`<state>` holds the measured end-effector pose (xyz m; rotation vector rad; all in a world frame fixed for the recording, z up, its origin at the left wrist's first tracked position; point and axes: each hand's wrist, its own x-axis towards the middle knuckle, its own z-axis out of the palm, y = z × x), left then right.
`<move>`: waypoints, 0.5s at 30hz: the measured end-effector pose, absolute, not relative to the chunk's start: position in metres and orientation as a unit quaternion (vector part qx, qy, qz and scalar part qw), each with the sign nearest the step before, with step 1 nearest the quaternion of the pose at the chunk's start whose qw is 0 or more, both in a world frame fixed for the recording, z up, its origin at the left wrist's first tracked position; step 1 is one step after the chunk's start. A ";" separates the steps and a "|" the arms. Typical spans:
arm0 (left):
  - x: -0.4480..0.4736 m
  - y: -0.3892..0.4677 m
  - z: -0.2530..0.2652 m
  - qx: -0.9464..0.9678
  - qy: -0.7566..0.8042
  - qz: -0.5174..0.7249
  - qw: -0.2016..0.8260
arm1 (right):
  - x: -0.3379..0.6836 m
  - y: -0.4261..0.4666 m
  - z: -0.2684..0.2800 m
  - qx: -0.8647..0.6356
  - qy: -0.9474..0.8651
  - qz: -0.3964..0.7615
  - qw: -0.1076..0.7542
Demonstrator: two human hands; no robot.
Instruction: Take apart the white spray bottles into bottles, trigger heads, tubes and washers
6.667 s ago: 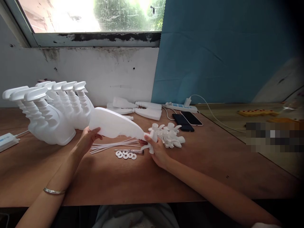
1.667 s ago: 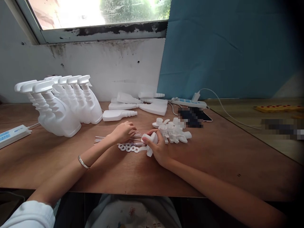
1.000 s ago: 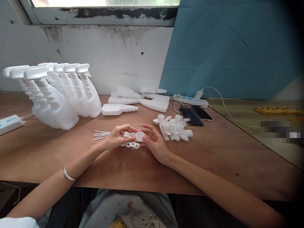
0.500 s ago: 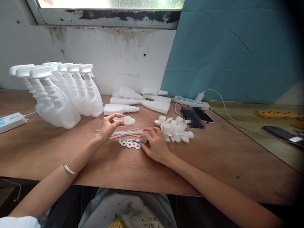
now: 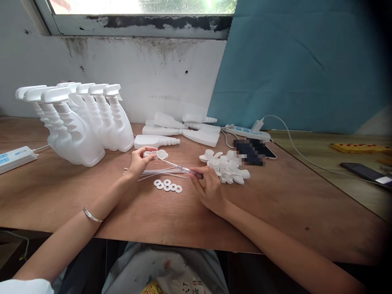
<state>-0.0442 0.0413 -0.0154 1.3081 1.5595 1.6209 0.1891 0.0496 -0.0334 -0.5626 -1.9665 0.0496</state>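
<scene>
Between the fingers of my left hand (image 5: 140, 161) is a white spray trigger head (image 5: 162, 154), held above the table with its round collar toward me. My right hand (image 5: 211, 185) grips a screwdriver (image 5: 186, 169) by its clear handle. The thin metal shaft points left, and its tip is at or close to the collar; contact is too small to tell. Below lie several white ring washers (image 5: 167, 188) and a bundle of thin white tubes (image 5: 150, 173). A pile of white trigger heads (image 5: 228, 169) sits just beyond my right hand.
Assembled spray bottles (image 5: 82, 134) stand at the left by the wall. Several white bottles (image 5: 200, 136) lie on their sides at the back. Power strips (image 5: 16, 158) sit left and back right, near phones (image 5: 266, 149). A white cable (image 5: 290, 139) crosses the right side.
My right hand has lifted the screwdriver off the table beside the washers and brought its tip up to the trigger head. My left hand has tilted the trigger head slightly and shifted it left.
</scene>
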 end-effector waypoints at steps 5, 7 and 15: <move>-0.043 0.041 -0.016 0.503 0.592 0.577 0.251 | 0.190 0.052 -0.033 -0.241 -0.806 0.001 0.541; -0.041 0.040 -0.015 0.517 0.598 0.562 0.242 | 0.189 0.053 -0.033 -0.241 -0.810 -0.007 0.534; -0.031 0.034 -0.018 0.591 0.608 0.503 0.168 | 0.189 0.051 -0.034 -0.232 -0.821 -0.009 0.521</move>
